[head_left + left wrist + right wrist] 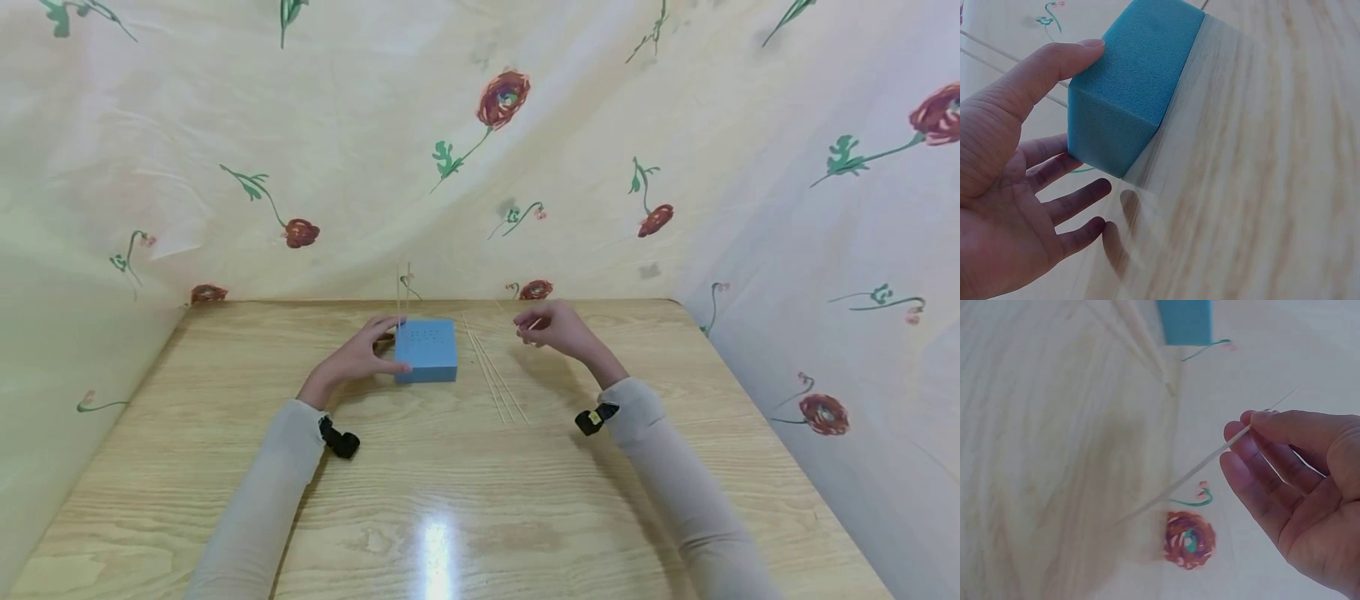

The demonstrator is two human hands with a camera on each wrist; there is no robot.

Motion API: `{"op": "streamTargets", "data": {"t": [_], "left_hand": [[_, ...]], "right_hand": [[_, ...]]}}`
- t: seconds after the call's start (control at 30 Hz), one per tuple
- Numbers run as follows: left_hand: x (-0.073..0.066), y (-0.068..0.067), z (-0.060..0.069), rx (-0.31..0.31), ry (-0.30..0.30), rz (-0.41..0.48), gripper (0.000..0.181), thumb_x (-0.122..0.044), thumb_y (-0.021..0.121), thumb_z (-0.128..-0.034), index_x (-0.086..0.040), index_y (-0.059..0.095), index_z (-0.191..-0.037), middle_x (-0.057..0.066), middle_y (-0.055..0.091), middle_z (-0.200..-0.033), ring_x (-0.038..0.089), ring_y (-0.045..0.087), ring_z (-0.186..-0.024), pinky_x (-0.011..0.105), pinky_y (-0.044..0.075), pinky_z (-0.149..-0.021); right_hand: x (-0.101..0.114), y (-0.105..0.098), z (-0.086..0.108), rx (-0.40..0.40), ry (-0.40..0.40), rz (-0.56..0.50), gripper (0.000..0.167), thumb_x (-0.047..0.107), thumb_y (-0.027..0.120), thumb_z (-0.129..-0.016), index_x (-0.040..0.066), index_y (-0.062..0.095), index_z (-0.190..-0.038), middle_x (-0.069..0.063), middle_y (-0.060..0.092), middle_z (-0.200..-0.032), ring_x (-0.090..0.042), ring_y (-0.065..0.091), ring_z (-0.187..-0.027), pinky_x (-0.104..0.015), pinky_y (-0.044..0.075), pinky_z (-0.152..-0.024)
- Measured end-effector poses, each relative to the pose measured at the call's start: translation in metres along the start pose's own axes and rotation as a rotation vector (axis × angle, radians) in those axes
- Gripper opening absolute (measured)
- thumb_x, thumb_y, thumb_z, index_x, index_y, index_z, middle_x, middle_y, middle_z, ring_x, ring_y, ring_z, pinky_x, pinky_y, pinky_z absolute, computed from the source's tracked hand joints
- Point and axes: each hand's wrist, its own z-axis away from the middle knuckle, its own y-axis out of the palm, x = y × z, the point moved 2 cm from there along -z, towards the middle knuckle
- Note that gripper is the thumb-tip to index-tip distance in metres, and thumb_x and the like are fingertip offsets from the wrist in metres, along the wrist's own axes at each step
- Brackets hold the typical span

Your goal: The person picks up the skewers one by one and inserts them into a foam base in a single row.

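A blue foam block (426, 373) with rows of small holes in its top sits on the table left of the middle. Two thin sticks (398, 293) stand upright in its left side. My left hand (366, 350) holds the block from the left, thumb on the front face and fingers toward the back; in the left wrist view two lower fingers stay off it. To the right, my right hand (557, 327) pinches a thin wooden stick (1200, 465) between thumb and fingertips, above the table. Several loose sticks (491, 367) lie between block and right hand.
The wooden table (450, 467) reaches back to a hanging flowered cloth (360, 150), which also runs along both sides. Black wrist cameras (341, 440) are strapped over both sleeves. Light glares off the table near its front.
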Motion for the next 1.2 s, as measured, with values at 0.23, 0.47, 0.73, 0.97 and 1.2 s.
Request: {"op": "streamTargets", "data": {"t": [0.23,0.47,0.73,0.97,1.2], "left_hand": [[-0.002,0.001,0.001,-0.001,0.0,-0.007,0.092,-0.019,0.08,-0.0904,-0.008,0.025,-0.163,0.021,0.017,-0.165,0.047,0.029,-0.148,0.064,0.031,-0.118],[-0.004,0.002,0.002,0.001,-0.008,0.003,0.092,-0.019,0.08,-0.0904,-0.008,0.024,-0.163,0.021,0.015,-0.165,0.046,0.028,-0.149,0.064,0.032,-0.117],[-0.002,0.002,0.001,-0.005,-0.015,0.006,0.092,-0.019,0.08,-0.0901,-0.009,0.024,-0.163,0.02,0.015,-0.166,0.046,0.029,-0.149,0.064,0.032,-0.117],[-0.003,0.001,0.002,-0.002,-0.018,0.004,0.092,-0.019,0.08,-0.0904,-0.01,0.025,-0.163,0.02,0.015,-0.166,0.047,0.028,-0.149,0.066,0.031,-0.117],[-0.003,0.001,0.001,-0.005,-0.023,-0.005,0.092,-0.021,0.081,-0.0899,-0.01,0.025,-0.163,0.019,0.016,-0.166,0.046,0.029,-0.149,0.065,0.032,-0.117]], "right_hand": [[0.011,-0.006,0.0,-0.041,-0.038,-0.124,0.023,0.001,0.068,-0.096,-0.007,0.071,-0.118,-0.03,0.071,-0.107,-0.039,0.073,-0.091,-0.043,0.064,-0.074],[0.022,-0.009,-0.002,-0.056,-0.054,-0.234,0.021,0.001,0.069,-0.096,-0.005,0.07,-0.115,-0.027,0.07,-0.104,-0.027,0.073,-0.087,-0.038,0.064,-0.073],[0.039,-0.01,-0.003,-0.066,-0.094,-0.34,0.023,-0.001,0.069,-0.095,-0.008,0.068,-0.116,-0.023,0.073,-0.103,-0.014,0.074,-0.084,-0.038,0.064,-0.076],[0.049,-0.009,-0.005,-0.077,-0.139,-0.384,0.018,0.0,0.071,-0.094,-0.006,0.069,-0.111,-0.013,0.074,-0.097,-0.02,0.075,-0.087,-0.034,0.064,-0.076],[0.059,-0.009,-0.005,-0.099,-0.177,-0.447,0.021,-0.001,0.071,-0.093,-0.011,0.067,-0.111,-0.003,0.075,-0.093,-0.016,0.075,-0.086,-0.033,0.063,-0.076]]}}
